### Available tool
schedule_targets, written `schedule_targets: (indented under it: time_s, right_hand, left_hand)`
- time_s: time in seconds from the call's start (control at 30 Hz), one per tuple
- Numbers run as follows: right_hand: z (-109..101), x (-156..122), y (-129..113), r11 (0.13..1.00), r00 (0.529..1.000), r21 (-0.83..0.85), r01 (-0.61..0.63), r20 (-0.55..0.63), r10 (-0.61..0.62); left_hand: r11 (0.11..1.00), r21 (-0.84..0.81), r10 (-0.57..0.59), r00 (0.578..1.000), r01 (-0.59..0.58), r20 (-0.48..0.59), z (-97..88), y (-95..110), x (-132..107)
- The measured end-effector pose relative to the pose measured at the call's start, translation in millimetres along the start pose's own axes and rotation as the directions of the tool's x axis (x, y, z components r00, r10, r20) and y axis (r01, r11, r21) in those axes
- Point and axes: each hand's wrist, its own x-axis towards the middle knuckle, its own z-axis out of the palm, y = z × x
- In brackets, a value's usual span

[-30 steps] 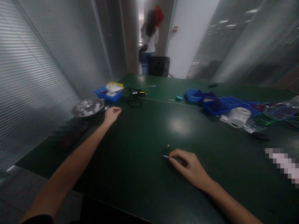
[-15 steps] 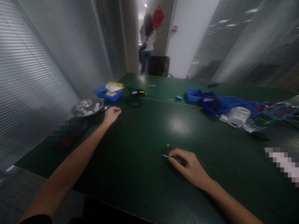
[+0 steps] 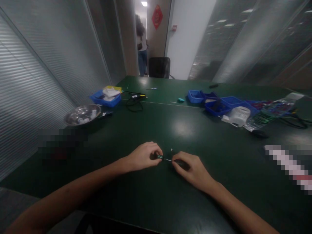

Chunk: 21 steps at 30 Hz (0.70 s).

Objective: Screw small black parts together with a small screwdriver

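Between the thumb and fingers of my left hand (image 3: 143, 157) is a small dark piece with a green circuit board (image 3: 160, 157), partly covered by the fingertips. My right hand (image 3: 193, 169) is closed around a screwdriver (image 3: 180, 162) with a dark handle and a thin metal shaft. The shaft points left, and its tip is at or very near the edge of the board; contact is too small to make out. A tiny white bit (image 3: 171, 149) lies on the green table (image 3: 136, 201) just beyond my hands.
At left are a metal bowl (image 3: 69, 121) with white pieces and a blue tray (image 3: 114, 102). A black cable (image 3: 135, 110) lies farther back. Blue bins (image 3: 214, 112), a white plastic part (image 3: 240, 116) and a lying bottle (image 3: 265, 115) are at right. A person (image 3: 142, 48) stands in the doorway.
My left hand has come from beside the metal bowl to the middle, bringing the circuit board to the screwdriver tip. My right hand has hardly moved. The person in the doorway has shifted left.
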Motion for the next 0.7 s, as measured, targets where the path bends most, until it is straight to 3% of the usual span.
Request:
schedule_targets:
  time_s: [0.13,0.7]
  right_hand:
    - [2.4,0.6,-0.3,0.999,1.000,-0.047,0.006,0.007,-0.006]
    - [4.7,-3.5,4.9,0.987,0.997,-0.149,0.059,0.062,-0.050]
  left_hand:
    - [0.999,-0.003,0.042,0.999,-0.042,0.013,7.8,8.8,-2.5]
    - [0.996,-0.024,0.087,0.996,-0.087,0.022,7.2,6.8,-3.9]
